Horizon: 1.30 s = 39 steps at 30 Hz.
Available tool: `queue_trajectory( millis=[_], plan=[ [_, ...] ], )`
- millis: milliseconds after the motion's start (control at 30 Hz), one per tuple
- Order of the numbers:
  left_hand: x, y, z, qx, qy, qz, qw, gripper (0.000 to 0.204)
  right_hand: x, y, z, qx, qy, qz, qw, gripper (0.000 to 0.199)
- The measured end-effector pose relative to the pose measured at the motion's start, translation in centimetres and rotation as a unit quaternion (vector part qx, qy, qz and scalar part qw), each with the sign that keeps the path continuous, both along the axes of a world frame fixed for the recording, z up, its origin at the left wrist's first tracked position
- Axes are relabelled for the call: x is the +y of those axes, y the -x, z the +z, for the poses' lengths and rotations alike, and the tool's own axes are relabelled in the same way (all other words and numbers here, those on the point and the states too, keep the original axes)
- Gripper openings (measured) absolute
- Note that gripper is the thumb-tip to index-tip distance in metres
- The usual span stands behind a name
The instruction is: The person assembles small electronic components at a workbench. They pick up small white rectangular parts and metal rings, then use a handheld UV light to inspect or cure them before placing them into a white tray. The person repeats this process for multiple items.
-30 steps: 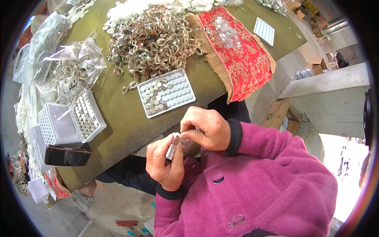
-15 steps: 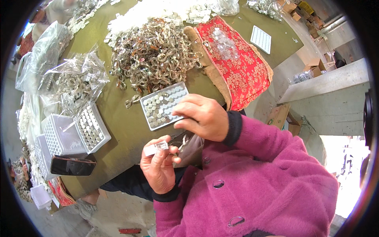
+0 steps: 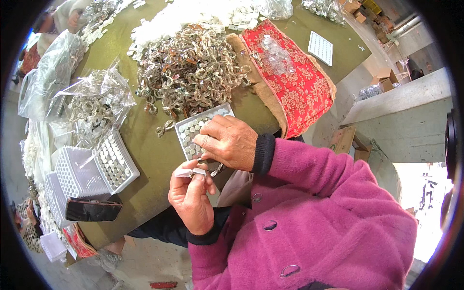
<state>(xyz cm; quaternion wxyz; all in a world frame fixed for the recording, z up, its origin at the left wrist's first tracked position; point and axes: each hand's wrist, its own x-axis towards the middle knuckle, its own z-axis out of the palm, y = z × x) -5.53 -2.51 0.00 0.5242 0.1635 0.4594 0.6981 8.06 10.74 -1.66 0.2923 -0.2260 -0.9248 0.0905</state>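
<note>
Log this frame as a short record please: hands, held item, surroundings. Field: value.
Left hand: pinching a small whitish rectangular piece
Right hand: over a white rectangular plastic tray, partly covering it; grip unclear
Tray contents: small round silvery discs
Beyond tray: heap of shiny, clear looped pieces
Right of heap: red-and-gold floral cloth, small clear pieces on it
Left side: black rectangular phone, near stacked clear plastic trays
Surface: olive-green table
</note>
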Motion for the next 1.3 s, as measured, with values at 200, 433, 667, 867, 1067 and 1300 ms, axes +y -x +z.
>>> queue_trajectory(
  millis=[200, 433, 667, 867, 1067, 1300],
  plan=[
    [0.6, 0.7, -0.1, -0.005, -0.010, -0.015, 1.000, 0.030, 0.6, -0.1, -0.3, 0.001, -0.017, -0.013, 1.000, 0.018],
    [2.2, -0.9, 0.3, -0.009, 0.037, -0.019, 0.999, 0.025, 0.8, -1.0, -0.1, 0.014, 0.001, -0.066, 0.998, 0.014],
    [2.5, -2.6, 0.3, 0.037, 0.005, -0.023, 0.999, 0.035, -0.3, -2.5, 1.2, 0.228, 0.242, -0.019, 0.943, 0.014],
    [2.2, -3.1, -0.2, 0.039, -0.042, -0.073, 0.996, 0.031, -1.3, -3.9, 1.9, 0.258, 0.164, 0.062, 0.950, 0.018],
    [1.8, -3.4, -0.2, 0.048, -0.041, -0.065, 0.996, 0.032, -1.5, -4.6, 2.0, 0.289, 0.274, 0.094, 0.912, 0.015],
    [1.5, -3.8, -0.2, 0.115, -0.050, -0.051, 0.991, 0.030, -3.3, -6.0, 4.0, 0.285, 0.580, 0.001, 0.763, 0.018]
  ],
)
